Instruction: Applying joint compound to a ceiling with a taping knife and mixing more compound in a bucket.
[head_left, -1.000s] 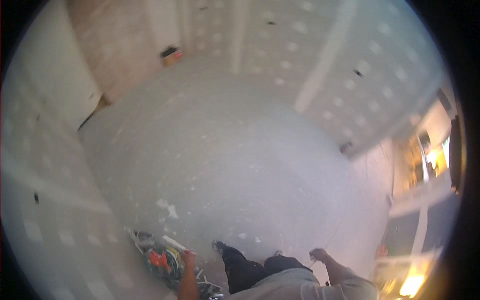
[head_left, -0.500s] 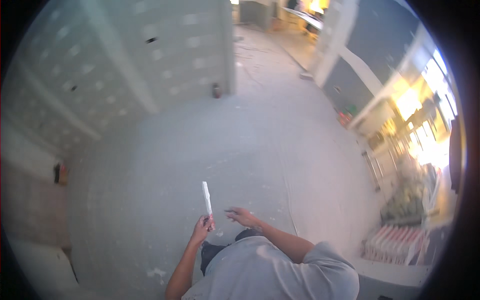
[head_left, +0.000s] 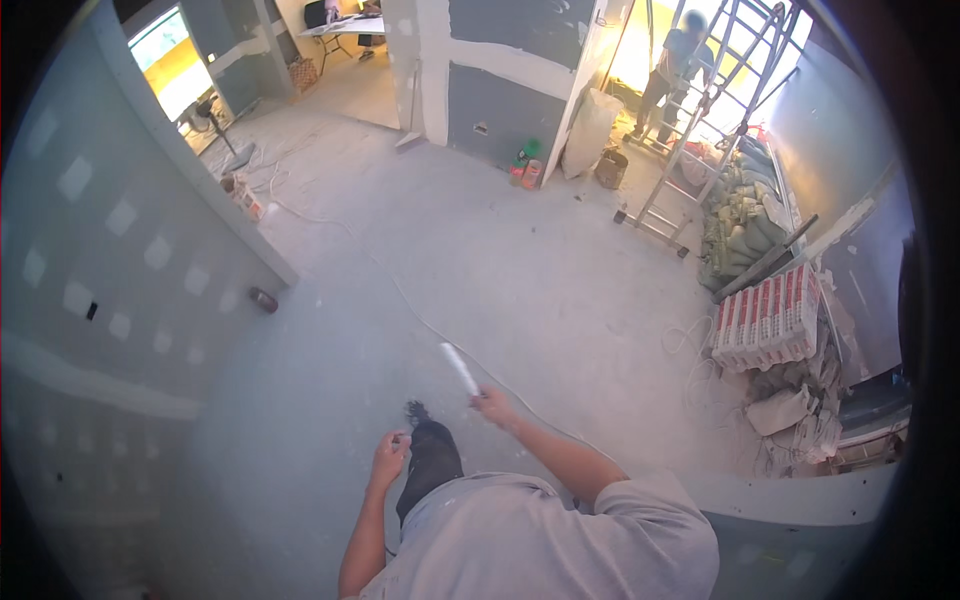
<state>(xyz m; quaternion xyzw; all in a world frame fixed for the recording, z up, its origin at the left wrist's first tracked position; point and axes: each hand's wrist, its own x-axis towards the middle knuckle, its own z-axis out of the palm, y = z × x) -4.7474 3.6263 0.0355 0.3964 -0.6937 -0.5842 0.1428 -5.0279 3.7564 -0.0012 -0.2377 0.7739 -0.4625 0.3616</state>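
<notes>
Low in the view, my right hand (head_left: 492, 407) grips a long white tool (head_left: 457, 364) that points forward, blurred, over the pale dusty floor (head_left: 350, 340). My left hand (head_left: 388, 457) is down to the left, apart from the tool, its fingers curled; whatever they hold, if anything, is too small to make out. A dark-trousered leg and shoe (head_left: 425, 445) show between my arms. A thin white cable (head_left: 425, 320) runs along the floor beyond my hands.
A plasterboard wall (head_left: 130, 260) with a dark red cylinder (head_left: 263, 298) stands left. A person (head_left: 678, 70) is behind an aluminium ladder (head_left: 665, 215) at back right, near stacked sacks (head_left: 745, 230) and white packs (head_left: 765, 315). A broom (head_left: 408, 138) leans near a doorway.
My view has swung right from the room corner toward the doorways and ladder. The white tool has passed from my left hand to my right.
</notes>
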